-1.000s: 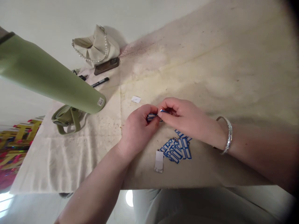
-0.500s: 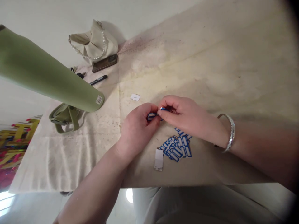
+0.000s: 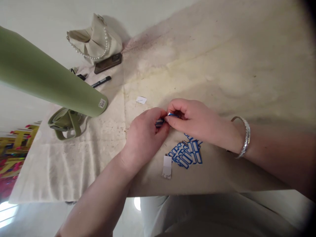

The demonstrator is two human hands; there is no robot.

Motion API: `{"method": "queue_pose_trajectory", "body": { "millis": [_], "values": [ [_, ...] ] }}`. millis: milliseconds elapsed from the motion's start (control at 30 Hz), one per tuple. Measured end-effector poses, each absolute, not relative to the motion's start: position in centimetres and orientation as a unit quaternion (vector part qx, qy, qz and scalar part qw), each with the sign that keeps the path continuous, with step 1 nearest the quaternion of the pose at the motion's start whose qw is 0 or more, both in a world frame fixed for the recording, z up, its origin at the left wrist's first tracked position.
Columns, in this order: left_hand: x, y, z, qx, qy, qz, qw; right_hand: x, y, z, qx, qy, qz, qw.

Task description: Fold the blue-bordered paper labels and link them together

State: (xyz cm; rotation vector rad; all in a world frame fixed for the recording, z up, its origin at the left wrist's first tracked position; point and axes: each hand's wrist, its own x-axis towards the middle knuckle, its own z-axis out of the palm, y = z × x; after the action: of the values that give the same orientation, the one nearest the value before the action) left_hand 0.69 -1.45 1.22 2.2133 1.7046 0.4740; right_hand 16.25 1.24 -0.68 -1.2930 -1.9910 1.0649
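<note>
Blue-edged cards (image 3: 159, 123) | beyond and left of the card pile (image 3: 186, 155) | left hand (image 3: 145, 133), left of pile: thumb and fingers pinching them | right hand (image 3: 191, 115), beyond pile: fingertips pinching a blue-edged piece (image 3: 174, 115) | light, even thumb pressure should best avoid creases

Soft, rather dim light covers our bench (image 3: 234, 75), with glare (image 3: 7, 212) at eight o'clock and a bright spot (image 3: 137, 203) around half past six. We see a bag (image 3: 96, 42) shadowed at eleven, blackened corners at two and four, and a bottle (image 3: 49, 72) stretched near ten.
</note>
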Motion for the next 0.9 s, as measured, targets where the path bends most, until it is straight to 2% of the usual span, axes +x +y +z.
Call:
{"method": "queue_pose_trajectory", "body": {
  "millis": [900],
  "values": [
    [1.02,-2.01,2.1,0.8,0.586,0.066,0.108,16.35,1.12,-0.51,-0.466,-0.772,0.367,0.227]
  ]
}}
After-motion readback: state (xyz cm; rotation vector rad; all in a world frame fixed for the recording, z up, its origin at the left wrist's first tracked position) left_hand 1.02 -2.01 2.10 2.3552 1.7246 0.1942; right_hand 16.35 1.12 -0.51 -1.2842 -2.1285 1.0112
